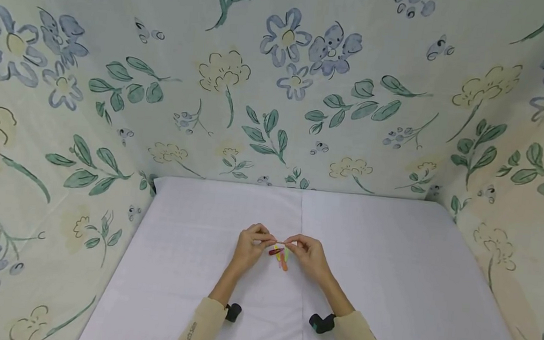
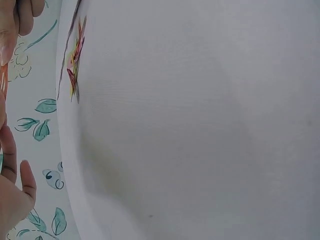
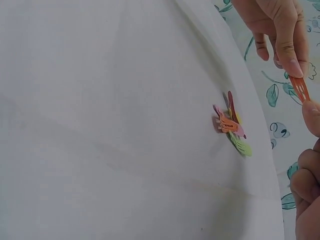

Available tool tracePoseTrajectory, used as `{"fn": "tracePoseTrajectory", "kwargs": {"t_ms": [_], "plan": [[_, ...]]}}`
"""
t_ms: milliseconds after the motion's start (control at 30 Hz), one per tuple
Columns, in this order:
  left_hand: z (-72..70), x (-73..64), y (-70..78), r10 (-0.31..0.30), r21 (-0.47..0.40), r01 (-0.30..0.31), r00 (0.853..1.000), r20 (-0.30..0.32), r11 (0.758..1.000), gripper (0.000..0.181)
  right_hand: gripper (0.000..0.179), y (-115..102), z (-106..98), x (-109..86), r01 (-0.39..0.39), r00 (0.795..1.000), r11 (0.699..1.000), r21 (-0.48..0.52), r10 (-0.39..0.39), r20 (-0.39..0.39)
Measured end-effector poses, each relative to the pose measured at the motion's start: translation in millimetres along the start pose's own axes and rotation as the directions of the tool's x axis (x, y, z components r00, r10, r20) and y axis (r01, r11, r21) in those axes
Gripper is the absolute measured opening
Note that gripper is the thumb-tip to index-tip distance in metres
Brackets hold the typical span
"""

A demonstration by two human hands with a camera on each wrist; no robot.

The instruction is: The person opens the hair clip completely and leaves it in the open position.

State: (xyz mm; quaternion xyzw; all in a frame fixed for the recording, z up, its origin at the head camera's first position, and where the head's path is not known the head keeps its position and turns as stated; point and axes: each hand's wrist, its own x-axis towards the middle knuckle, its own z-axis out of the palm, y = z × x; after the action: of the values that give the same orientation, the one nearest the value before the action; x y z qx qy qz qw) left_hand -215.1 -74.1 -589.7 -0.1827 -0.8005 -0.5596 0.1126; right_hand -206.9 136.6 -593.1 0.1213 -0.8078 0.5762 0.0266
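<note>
Currently pinching a slim, flat orange piece with slots (image 3: 300, 89), with the left hand (image 1: 251, 245) at one end and the right hand (image 1: 309, 253) at the other. Holding it raised above the white, cloth-covered surface (image 1: 200, 212), near a loose little pile of slim pink, dark red, orange, yellow and green pieces (image 3: 228, 125). Wearing beige sleeves (image 1: 201, 327) and black devices (image 1: 322, 324) at both wrists. Facing a pale backdrop printed with blue flowers and green leaves (image 1: 278, 100).

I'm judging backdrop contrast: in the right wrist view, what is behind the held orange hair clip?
Floral fabric with green leaves shows around and behind the orange hair clip; its body and the pinching fingers cover the patch directly behind them, which cannot be seen.
</note>
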Motion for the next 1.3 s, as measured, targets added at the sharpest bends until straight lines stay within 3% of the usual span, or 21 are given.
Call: {"fn": "tracePoseTrajectory", "kwargs": {"t_ms": [167, 333, 800, 1133, 1300], "plan": [[-2.4, 1.4, -1.9, -0.073, -0.065, 0.077, 0.996, 0.056, 0.995, 0.007, 0.006, 1, -2, 1.5, -0.003, 1.0, 1.0, 0.004, 0.002, 0.022], [-3.8, 2.5, -1.5, -0.09, -0.101, 0.098, 0.993, 0.08, 0.99, 0.01, 0.008, -1, -7, 1.9, -0.011, 0.998, 1.0, 0.002, 0.011, 0.058], [-8.3, 7.3, -5.7, -0.153, -0.047, 0.158, 0.984, 0.089, 0.986, 0.007, 0.009, 2, -8, 7.0, -0.035, 0.994, 0.999, 0.001, 0.035, 0.106], [-9.2, 7.5, -11.8, -0.163, -0.051, 0.167, 0.983, 0.08, 0.985, 0.007, 0.017, 9, -5, 8.3, -0.058, 0.986, 0.998, 0.024, 0.053, 0.159], [-8.3, 7.2, -12.5, -0.163, -0.038, 0.166, 0.983, 0.082, 0.985, 0.009, 0.015, 12, -3, 9.8, -0.048, 0.992, 0.999, -0.003, 0.048, 0.116]]}}
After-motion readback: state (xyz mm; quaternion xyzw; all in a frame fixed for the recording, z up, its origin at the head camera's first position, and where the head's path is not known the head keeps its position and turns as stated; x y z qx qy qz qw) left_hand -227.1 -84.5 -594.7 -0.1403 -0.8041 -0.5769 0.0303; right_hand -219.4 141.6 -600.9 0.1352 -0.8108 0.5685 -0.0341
